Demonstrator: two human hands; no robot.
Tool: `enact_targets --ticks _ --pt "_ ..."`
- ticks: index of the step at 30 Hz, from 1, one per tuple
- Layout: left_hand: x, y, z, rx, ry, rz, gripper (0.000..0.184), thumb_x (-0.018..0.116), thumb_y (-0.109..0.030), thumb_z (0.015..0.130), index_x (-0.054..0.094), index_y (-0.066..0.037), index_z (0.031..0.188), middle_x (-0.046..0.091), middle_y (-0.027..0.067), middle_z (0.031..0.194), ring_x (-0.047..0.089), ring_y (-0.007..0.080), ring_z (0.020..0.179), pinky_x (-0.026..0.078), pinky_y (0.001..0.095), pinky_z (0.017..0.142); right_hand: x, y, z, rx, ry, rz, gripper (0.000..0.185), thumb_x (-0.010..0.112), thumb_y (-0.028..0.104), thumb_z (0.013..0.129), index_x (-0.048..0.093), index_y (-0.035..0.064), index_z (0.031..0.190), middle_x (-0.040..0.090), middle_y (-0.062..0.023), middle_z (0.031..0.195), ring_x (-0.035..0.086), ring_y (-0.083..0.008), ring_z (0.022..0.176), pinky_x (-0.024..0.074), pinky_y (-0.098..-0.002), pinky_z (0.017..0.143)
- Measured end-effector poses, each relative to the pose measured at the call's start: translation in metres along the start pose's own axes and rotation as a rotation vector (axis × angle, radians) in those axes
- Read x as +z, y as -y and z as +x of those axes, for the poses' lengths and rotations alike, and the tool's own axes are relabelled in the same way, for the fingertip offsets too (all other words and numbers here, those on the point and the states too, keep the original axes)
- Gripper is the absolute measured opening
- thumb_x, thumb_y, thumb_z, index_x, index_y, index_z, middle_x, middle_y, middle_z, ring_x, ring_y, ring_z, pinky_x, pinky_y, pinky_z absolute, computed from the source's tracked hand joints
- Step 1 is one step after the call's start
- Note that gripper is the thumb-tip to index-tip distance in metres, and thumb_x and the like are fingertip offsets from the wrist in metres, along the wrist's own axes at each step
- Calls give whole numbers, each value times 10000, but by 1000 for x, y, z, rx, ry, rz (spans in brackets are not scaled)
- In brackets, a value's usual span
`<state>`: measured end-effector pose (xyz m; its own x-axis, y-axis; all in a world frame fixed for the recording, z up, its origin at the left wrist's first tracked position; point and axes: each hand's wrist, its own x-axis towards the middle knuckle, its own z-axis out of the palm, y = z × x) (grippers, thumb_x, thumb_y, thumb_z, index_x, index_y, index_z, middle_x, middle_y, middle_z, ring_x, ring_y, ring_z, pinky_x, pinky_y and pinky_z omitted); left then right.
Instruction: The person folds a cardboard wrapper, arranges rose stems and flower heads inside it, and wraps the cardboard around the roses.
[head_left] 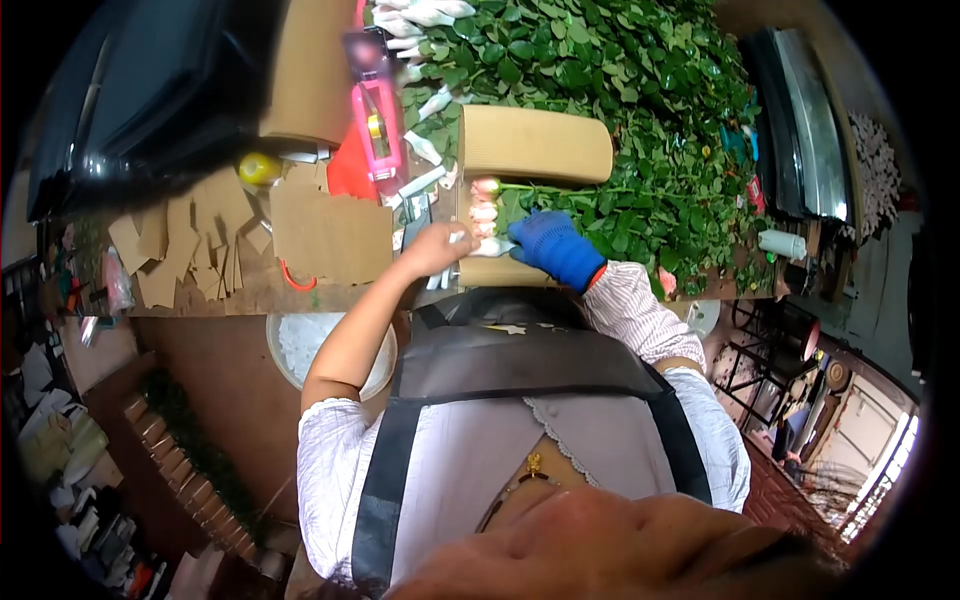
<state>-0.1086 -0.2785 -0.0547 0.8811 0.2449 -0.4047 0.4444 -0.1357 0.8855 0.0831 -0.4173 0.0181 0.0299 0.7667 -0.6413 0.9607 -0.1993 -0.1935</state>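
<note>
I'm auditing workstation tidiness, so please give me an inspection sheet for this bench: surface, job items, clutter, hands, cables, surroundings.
Surface: worktable, largely covered, its front edge showing.
Job items: pink rose heads in a column on cardboard; folded cardboard flap beyond; leafy stems piled behind and to the right.
Clutter: loose cardboard pieces, yellow roll, pink tape dispenser.
Hands: bare left hand and blue-gloved right hand at the rose heads; exact grips unclear.
Cables: nothing seen.
Surroundings: pale basin below the table's front edge, left side.
</note>
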Motion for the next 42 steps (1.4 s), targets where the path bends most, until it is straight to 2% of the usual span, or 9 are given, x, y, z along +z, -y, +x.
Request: enact_targets --ticks 4,17,23,26,28,31,34,37,42 --pt "19 13 -1 -81 -116 -271 203 658 -218 942 675 -31 863 607 -31 724 515 54 675 426 242 625 21 -8 8 -77 -109 -45 257 662 313 825 750 77 877 733 -164 894 722 -315 832 561 -447 710" --pt "-31 20 -132 -335 -337 -73 247 631 -250 872 670 -7 883 680 104 751 627 169 667 482 336 626 33 -7 20 -196 -103 -186 173 588 253 882 699 147 803 701 -116 768 704 -293 720 518 -450 592" --pt "-44 51 -203 -688 532 1168 372 750 -392 776 771 -102 1007 747 116 990 708 268 937 544 407 806 38 -6 23 -225 -122 -377 114 630 192 810 734 147 795 711 -73 767 690 -254 686 462 -429 526" --pt "-36 69 -163 -507 427 860 338 631 -366 879 737 -75 1016 724 171 1001 686 353 948 538 454 823 42 -4 22 -291 -208 -429 87 656 190 760 737 158 754 702 -56 745 666 -240 648 415 -423 492" --pt "-22 29 -112 -210 -23 435 376 549 -400 962 635 -54 1081 683 212 948 642 423 935 518 469 816 42 -3 26 -307 -237 -419 79 657 194 745 724 160 720 684 -53 708 659 -236 631 414 -426 490" --pt "2 -5 -34 95 -393 60 596 794 -342 826 490 1 1207 589 193 1025 595 349 979 476 421 901 42 -2 32 -270 -171 -404 85 651 193 753 724 156 728 681 -54 708 661 -233 635 416 -421 490" --pt "16 -9 5 114 -310 231 950 917 -417 642 383 24 1292 455 231 1227 469 379 1199 387 417 1045 38 -18 20 -276 -236 -256 116 639 199 775 728 128 752 704 -116 761 689 -278 683 475 -442 550" --pt "19 7 16 179 -277 227 930 911 -392 651 380 15 1298 413 233 1267 406 394 1249 339 443 1086 -17 1 -1 -77 -11 -52 178 588 248 867 723 131 868 727 -137 857 715 -323 846 548 -462 723" --pt "20 14 17 158 -170 287 1015 878 -430 685 301 -124 1461 351 259 1361 308 432 1320 266 488 1136 23 -4 19 -12 -318 64 242 612 373 878 634 149 969 704 -126 818 678 -344 754 512 -496 648"
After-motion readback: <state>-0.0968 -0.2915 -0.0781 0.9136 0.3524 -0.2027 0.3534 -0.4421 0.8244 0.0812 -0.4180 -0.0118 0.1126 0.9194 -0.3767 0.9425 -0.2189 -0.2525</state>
